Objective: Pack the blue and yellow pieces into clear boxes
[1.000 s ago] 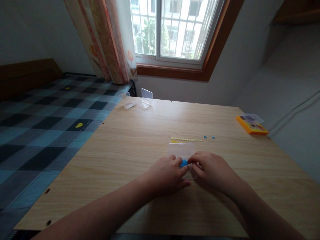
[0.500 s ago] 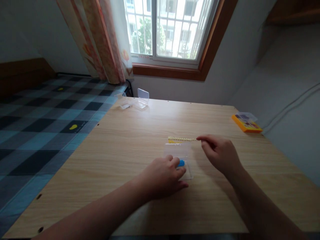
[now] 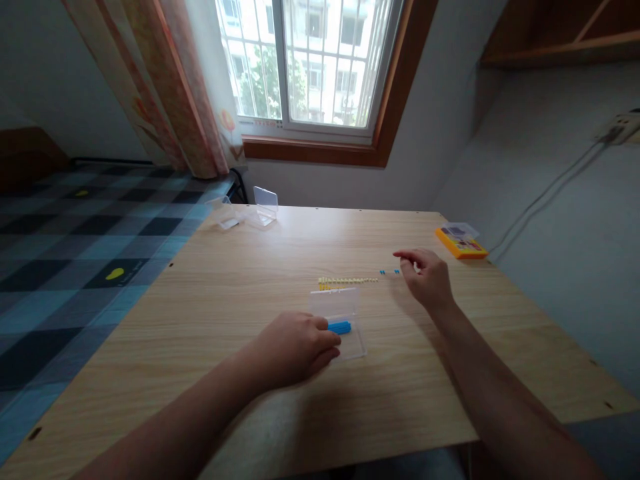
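An open clear plastic box point(image 3: 345, 320) lies on the wooden table point(image 3: 260, 280), with blue pieces point(image 3: 340, 327) inside it. My left hand point(image 3: 293, 347) rests on the box's left edge, fingers curled against it. Beyond the box runs a row of small pale yellow pieces point(image 3: 347, 281), and two tiny blue pieces point(image 3: 389, 271) lie to its right. My right hand point(image 3: 425, 277) hovers just right of those blue pieces, thumb and forefinger pinched together; whether anything is between them I cannot make out.
Two more clear boxes point(image 3: 245, 210) stand open at the table's far left corner. An orange-edged case point(image 3: 460, 241) sits at the far right by the wall. A checked bedcover point(image 3: 75, 253) adjoins the table's left side. A window and curtain are behind.
My right hand left the box, where it met my left hand, and reached away to the far right toward the two blue pieces. The left hand stayed on the box.
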Demonstrator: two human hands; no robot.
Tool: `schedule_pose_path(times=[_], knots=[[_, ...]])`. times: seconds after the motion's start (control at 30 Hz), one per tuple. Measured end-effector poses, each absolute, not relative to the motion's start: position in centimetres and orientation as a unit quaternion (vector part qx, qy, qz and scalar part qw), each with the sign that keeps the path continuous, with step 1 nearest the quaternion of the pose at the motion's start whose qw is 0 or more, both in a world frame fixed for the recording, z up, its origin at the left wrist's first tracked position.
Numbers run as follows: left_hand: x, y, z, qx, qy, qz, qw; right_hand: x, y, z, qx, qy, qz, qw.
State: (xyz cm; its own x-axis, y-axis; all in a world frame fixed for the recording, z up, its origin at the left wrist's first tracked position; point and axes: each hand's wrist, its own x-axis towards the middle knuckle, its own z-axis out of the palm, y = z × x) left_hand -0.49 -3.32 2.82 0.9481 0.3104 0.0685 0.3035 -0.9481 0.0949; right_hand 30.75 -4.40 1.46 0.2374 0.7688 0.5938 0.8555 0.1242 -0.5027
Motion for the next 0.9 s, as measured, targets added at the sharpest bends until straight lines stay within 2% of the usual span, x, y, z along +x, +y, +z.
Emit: schedule_pose_path(times=[0.13, 0.27, 0.4, 0.9], knots=[[-0.8, -3.1, 3.3, 0.987, 0.146, 0.028, 0.067, 29.0, -6.1, 2.9, -0.552, -0.742, 0.048, 0.377], [-0.4, -3.7, 3.4, 0.986, 0.154, 0.011, 0.064, 26.3, -7.8, 4.0, -0.467, -0.837, 0.159, 0.236], [0.0, -4.1, 3.0, 0.986, 0.156, 0.013, 0.050, 24.6, -8.1, 3.7, -0.461, -0.862, 0.175, 0.120], [1.2, -5.2, 2.2, 0.980, 0.196, -0.018, 0.040, 23.3, -8.2, 3.4, -0.519, -0.844, 0.123, 0.064]])
